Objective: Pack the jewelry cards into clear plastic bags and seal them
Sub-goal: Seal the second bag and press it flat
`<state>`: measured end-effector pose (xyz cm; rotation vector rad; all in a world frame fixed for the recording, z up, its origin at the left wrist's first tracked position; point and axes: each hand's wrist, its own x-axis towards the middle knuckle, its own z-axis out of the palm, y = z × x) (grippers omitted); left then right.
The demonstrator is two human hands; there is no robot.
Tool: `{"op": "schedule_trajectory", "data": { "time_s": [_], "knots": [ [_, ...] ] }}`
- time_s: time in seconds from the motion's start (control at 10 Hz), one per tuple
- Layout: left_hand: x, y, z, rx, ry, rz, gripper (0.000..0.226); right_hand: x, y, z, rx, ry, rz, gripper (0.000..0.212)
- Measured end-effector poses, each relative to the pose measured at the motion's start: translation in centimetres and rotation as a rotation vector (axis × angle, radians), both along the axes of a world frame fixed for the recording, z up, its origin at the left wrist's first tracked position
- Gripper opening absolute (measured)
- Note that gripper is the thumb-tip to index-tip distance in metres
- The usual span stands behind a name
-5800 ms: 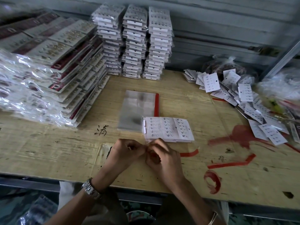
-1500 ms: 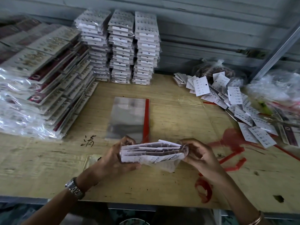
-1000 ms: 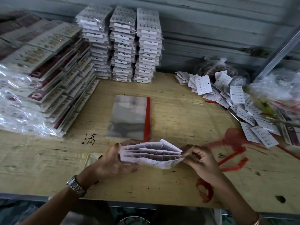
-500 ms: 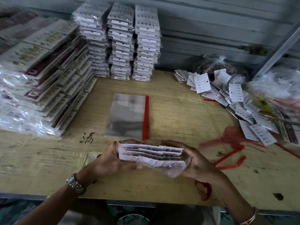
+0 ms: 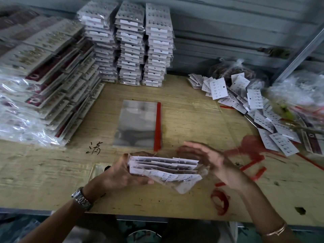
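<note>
My left hand (image 5: 122, 174) grips one end of a bundle of white jewelry cards (image 5: 163, 167), held on edge above the wooden table (image 5: 192, 109). A clear plastic bag (image 5: 185, 185) is part-way over the bundle's right end and hangs loose below it. My right hand (image 5: 212, 160) is blurred, just right of the bundle, its fingers spread around the bag's end; I cannot tell whether it holds the plastic. A flat stack of empty clear bags with a red strip (image 5: 140, 123) lies just beyond my hands.
Tall stacks of packed cards (image 5: 129, 42) stand at the back. Larger bagged cards (image 5: 40, 76) fill the left side. Loose white cards (image 5: 249, 102) and crumpled plastic bags (image 5: 301, 95) are scattered at the right. Red strips (image 5: 252, 165) lie near my right hand.
The bundle was picked up off the table and stood on edge. In the last half second my right hand opened and drew slightly away from the bundle's right end.
</note>
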<state>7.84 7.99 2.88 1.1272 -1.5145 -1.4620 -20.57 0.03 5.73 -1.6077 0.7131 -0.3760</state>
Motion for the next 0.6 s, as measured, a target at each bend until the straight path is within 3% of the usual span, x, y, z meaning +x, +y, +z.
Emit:
{"op": "schedule_trajectory", "data": {
  "time_s": [0.1,0.2,0.3,0.4,0.6],
  "knots": [
    [0.1,0.1,-0.1,0.017,0.031,0.0,0.05,0.9,-1.4,2.5,-0.033,0.004,0.0,0.076],
    [0.4,0.1,-0.4,0.032,0.062,0.008,0.062,2.1,-2.4,4.5,-0.059,0.095,0.145,0.057],
    [0.3,0.0,-0.8,0.009,-0.036,-0.022,0.046,3.4,-3.2,5.4,-0.107,0.258,0.28,0.052],
    [0.6,0.0,-1.0,0.019,-0.014,-0.061,0.051,4.4,-3.4,5.4,-0.236,0.406,0.343,0.045],
    [0.9,0.7,-1.2,0.172,-0.091,0.162,0.144,4.8,-3.6,5.4,-0.186,0.483,0.363,0.044]
  ]
}}
